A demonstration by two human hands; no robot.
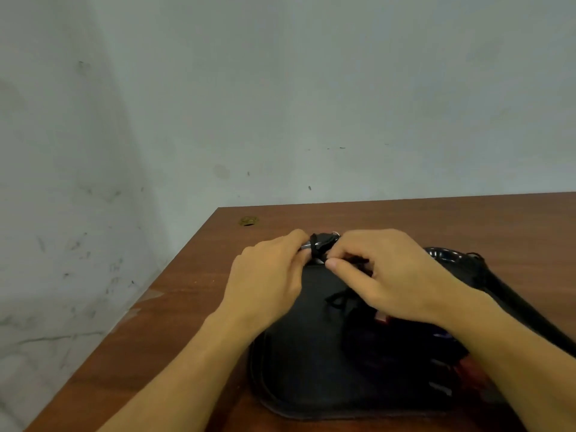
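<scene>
Fingers round soft blk fabric strap

FREE: bare wooden table at lower left, also far strip at right | BLOCKED: black bag lower centre, left hand and right hand bunched at its top, glossy black object at right | wall close behind

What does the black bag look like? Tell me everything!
The black bag is flat and soft, like cloth, with rounded corners and a seamed rim. It lies on the brown wooden table. At its far end a black strap with a shiny metal bit sticks up, pinched by the left hand and the right hand. Its right side is blurry, with reddish bits showing.
</scene>
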